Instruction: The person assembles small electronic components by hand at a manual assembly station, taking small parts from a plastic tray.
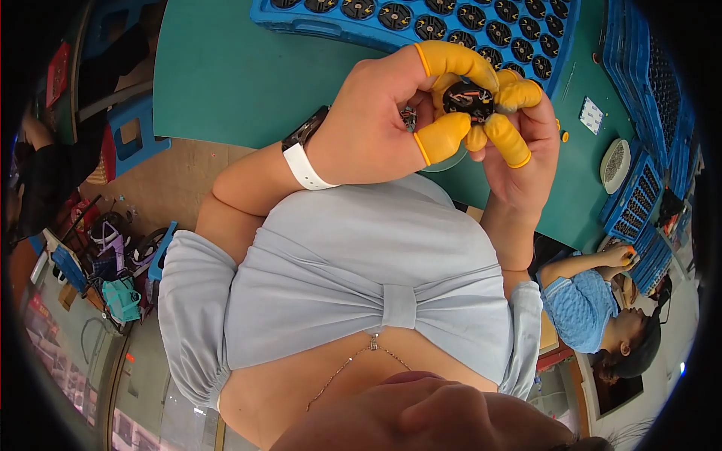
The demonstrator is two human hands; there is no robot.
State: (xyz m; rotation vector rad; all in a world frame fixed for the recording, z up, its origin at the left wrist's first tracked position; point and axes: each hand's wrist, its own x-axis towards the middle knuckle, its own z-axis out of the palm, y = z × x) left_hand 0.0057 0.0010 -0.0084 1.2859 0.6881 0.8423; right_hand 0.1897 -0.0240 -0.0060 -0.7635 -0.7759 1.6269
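Note:
Over the green table, both my hands meet at a small round black part (468, 101) with orange and metallic pieces on its face. My left hand (383, 113) grips it from the left, thumb below and index finger above. On the other side, my right hand (523, 131) pinches its right edge with bent fingertips. Yellow finger cots cover several fingertips of both hands. Another small dark, shiny piece (408, 117) shows inside my left palm, mostly hidden by the fingers. A blue tray (323, 28) beyond my hands carries rows of similar round black parts.
On the green table (218, 83), a white dish of small pieces (615, 165) and a white printed packet (591, 115) lie at the right. Blue trays (635, 64) are stacked along the right side. A co-worker in a blue top (579, 301) sits at the lower right.

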